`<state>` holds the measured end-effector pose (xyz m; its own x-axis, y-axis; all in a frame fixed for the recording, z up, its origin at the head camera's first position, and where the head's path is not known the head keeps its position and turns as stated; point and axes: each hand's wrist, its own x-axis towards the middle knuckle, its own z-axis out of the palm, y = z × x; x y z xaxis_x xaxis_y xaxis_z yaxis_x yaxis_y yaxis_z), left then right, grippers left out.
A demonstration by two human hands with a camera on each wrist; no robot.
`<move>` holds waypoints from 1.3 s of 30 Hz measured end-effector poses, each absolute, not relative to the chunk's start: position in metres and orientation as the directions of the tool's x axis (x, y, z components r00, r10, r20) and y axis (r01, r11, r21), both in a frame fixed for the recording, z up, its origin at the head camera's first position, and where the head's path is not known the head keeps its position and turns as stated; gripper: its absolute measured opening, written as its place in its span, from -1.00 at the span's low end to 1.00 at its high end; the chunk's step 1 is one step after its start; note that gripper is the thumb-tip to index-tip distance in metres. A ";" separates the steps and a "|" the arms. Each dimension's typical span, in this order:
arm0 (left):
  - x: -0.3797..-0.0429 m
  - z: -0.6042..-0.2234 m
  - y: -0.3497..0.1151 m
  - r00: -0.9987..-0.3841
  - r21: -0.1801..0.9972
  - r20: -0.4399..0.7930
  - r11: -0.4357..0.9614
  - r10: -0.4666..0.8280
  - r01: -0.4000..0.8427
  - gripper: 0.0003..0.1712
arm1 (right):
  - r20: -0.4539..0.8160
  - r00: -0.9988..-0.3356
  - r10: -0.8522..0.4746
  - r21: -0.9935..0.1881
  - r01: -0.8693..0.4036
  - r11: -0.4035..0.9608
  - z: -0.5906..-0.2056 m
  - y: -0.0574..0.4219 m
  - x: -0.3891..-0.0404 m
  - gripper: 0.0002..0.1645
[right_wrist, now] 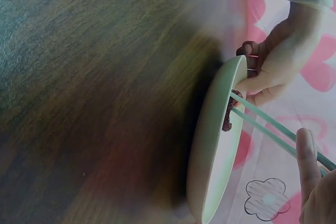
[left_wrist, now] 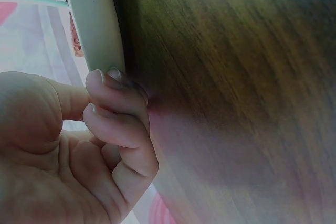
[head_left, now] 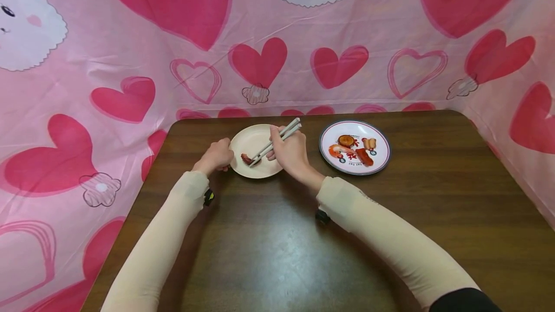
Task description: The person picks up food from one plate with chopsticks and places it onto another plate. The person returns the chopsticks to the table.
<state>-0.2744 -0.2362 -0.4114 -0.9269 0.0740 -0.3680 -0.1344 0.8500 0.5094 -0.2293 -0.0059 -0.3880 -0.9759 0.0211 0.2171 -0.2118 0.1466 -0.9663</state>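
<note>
My left hand (head_left: 217, 155) grips the near-left rim of a cream plate (head_left: 248, 137), thumb over the edge and curled fingers against its outer side. In the left wrist view, those fingers (left_wrist: 126, 129) bend up against the plate's wall (left_wrist: 100, 19). A pair of pale chopsticks (right_wrist: 273, 121) is held by my right hand (head_left: 292, 150), slanting down to the left over the plate. Their tips are at a small dark red-brown piece of food (head_left: 246, 159) lying on the plate. The right wrist view shows one tip on each side of its upper part.
To the right stands a white plate with a blue rim (head_left: 378, 160). On it lie a shrimp (head_left: 340, 150), a round brown slice (head_left: 346, 141), a tan piece (head_left: 369, 143) and a reddish chunk (head_left: 364, 157). A pink heart-print cloth (head_left: 299, 32) rises behind the brown table (head_left: 269, 264).
</note>
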 end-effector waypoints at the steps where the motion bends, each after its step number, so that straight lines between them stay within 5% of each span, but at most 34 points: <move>1: -0.274 -0.411 -0.236 -0.927 0.511 -0.368 0.849 0.075 -0.134 -0.66 | 0.215 -0.976 0.022 -0.967 -0.210 0.146 -0.388 -0.006 -0.229 -0.54; 39: -0.278 -0.414 -0.237 -0.925 0.498 -0.373 0.856 0.069 -0.137 -0.66 | 0.208 -0.978 0.013 -0.969 -0.204 0.137 -0.390 -0.007 -0.228 -0.58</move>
